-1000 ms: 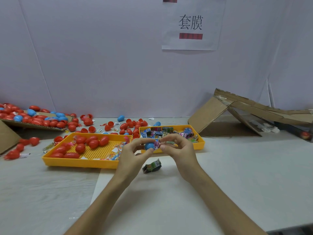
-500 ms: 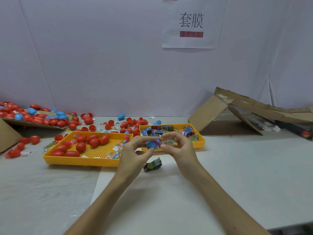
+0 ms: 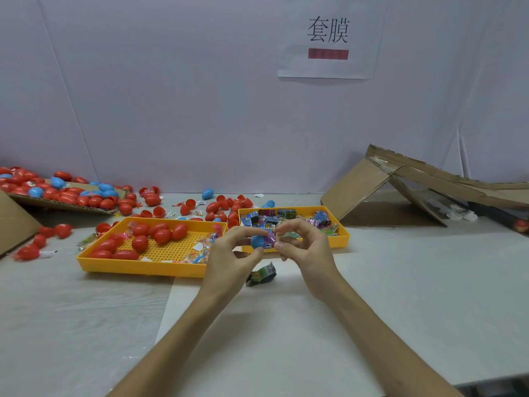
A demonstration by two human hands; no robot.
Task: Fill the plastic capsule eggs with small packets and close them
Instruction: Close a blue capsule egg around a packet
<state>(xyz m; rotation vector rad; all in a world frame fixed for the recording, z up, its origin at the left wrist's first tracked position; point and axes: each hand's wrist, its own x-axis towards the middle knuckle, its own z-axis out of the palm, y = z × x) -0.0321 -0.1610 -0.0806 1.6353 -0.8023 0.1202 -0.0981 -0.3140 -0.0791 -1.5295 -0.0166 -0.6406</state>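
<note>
The left hand (image 3: 229, 255) pinches a blue capsule half (image 3: 256, 242) in front of the packet tray (image 3: 337, 243) while the right hand (image 3: 310, 250) grips a purple packet (image 3: 269, 240) at its mouth: the filling step, and next it likely needs pressing fully inside.

Head view, down over table (image 3: 400, 282)
</note>
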